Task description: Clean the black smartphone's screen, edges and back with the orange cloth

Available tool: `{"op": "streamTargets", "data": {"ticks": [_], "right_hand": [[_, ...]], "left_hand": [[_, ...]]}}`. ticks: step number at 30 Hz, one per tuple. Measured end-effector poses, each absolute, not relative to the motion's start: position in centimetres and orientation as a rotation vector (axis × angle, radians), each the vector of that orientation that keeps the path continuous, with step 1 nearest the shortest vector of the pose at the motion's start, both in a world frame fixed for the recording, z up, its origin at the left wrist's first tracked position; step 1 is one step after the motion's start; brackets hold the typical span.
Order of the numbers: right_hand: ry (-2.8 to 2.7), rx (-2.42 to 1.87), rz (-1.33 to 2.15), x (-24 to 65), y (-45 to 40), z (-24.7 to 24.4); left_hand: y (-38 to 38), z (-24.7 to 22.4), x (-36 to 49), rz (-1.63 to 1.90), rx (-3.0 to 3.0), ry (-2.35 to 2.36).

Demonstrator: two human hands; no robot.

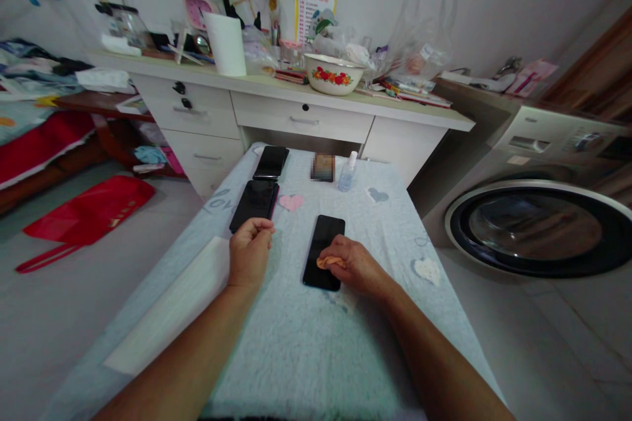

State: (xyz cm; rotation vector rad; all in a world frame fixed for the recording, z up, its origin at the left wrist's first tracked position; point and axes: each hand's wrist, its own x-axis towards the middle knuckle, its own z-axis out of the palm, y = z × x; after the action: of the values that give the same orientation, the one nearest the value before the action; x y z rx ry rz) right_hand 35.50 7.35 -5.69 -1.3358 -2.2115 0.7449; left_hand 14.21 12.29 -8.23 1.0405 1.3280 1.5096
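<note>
1. The right grip (356, 266) is pinched closed on a bunched orange cloth (330, 263), thumb and fingers gathered around it.

2. The cloth appears to rest on the dark screen of a black smartphone (322, 237), which lies flat on the cloth-covered surface (296, 355), its long side running away from the person. The right grip covers part of the phone's right edge.

3. Nothing visible steadies the phone, so a firm sideways push could turn it or drag it over the soft covering. Grit caught under the cloth might scratch the glass, and a bare fingertip slipping past the bunch could leave a smear.

4. The right forearm reaches in from the lower right, with the wrist low and the knuckles up. The left forearm comes from the lower left, angled inward.

5. The left grip (249, 253) is curled into a loose fist with no object visible in it. It sits at the near end of a second phone (254, 200); whether they touch cannot be told.

6. Farther out, a third phone (271, 161) lies beyond the second, a clear spray bottle (347, 174) stands near the far edge beside a pixelated small item (322, 168), and a long white sheet (172, 309) lies along the left side.
</note>
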Motion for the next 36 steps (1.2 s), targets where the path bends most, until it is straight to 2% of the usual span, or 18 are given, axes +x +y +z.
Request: {"op": "streamTargets", "data": {"ticks": [18,36], "right_hand": [[-2.176,-1.288,0.739,35.7,7.4,-6.3],[-2.177,-1.3,0.729,35.8,7.3,-6.4]], "left_hand": [[13.5,-9.6,12.8,1.509,1.158,1.417],[14.0,-8.8,11.2,1.562,1.121,1.371]]}}
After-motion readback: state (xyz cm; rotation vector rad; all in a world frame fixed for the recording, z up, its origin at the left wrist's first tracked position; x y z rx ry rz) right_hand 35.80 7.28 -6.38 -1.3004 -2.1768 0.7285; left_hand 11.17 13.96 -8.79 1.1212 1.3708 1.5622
